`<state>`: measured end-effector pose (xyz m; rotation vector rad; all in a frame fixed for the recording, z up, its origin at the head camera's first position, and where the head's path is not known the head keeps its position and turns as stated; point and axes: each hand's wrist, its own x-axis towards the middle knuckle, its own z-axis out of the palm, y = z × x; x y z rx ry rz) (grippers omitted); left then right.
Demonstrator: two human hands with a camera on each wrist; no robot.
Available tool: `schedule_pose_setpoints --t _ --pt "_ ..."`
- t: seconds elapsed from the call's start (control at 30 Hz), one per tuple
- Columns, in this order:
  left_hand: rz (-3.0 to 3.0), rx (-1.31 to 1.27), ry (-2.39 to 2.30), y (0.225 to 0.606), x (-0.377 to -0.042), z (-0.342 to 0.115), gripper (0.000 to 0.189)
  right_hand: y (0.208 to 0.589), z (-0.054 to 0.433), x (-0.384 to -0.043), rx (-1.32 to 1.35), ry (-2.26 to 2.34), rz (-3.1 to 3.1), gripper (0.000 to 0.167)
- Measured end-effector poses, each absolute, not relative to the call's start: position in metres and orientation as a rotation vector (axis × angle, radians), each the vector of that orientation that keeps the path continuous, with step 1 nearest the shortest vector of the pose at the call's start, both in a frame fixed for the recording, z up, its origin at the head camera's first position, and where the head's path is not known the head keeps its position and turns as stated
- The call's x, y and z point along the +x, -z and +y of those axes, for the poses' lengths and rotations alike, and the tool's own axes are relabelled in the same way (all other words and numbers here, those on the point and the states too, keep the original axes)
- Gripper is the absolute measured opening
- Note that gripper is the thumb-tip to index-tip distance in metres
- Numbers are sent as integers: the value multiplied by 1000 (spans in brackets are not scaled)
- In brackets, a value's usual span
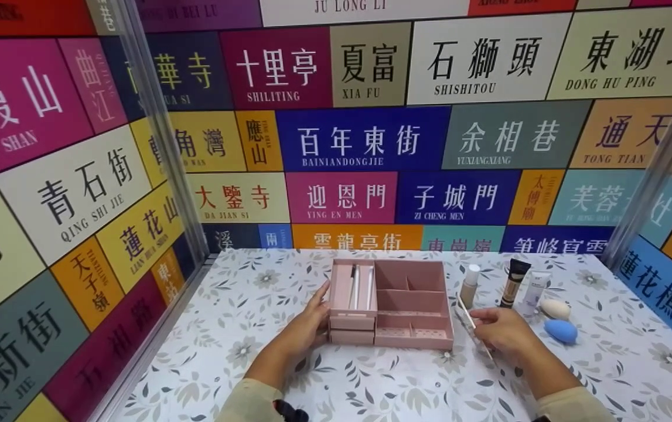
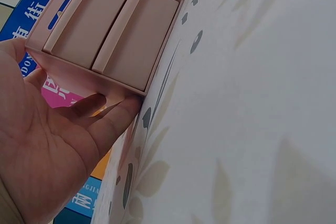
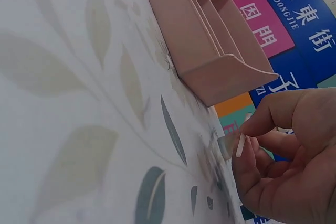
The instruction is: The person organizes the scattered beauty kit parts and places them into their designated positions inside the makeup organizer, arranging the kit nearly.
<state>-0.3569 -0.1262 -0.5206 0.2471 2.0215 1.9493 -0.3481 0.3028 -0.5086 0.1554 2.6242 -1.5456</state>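
Observation:
A pink desktop organizer point(image 1: 410, 302) with drawers and open compartments stands on the table. Slim brush-like sticks point(image 1: 361, 287) lie in its upper left tray. My left hand point(image 1: 307, 325) rests against the organizer's left side; in the left wrist view the fingers point(image 2: 118, 119) touch that side wall beside two drawer fronts point(image 2: 139, 38). To the right of the organizer, my right hand point(image 1: 505, 331) pinches a slim white stick point(image 1: 465, 309) between thumb and fingers, held slanted over the table. In the right wrist view, one end of the stick point(image 3: 241, 144) shows past the thumb point(image 3: 257, 121).
Beyond the right hand stand a foundation bottle point(image 1: 468, 287) with a white cap, a black-and-tan tube point(image 1: 514, 283) and a white tube point(image 1: 536, 290). A beige sponge point(image 1: 555, 308) and a blue sponge point(image 1: 560, 332) lie beside them. Patterned walls enclose the floral-covered table point(image 1: 394, 387).

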Motion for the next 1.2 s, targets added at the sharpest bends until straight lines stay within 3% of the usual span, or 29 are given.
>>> schedule_pose_setpoints --t 0.83,1.2 --pt "2045 252 -1925 519 -357 -129 56 474 265 -330 -21 1974 2140 69" --pt "2009 264 -1972 520 -353 -127 59 467 228 -326 -109 2029 1976 58"
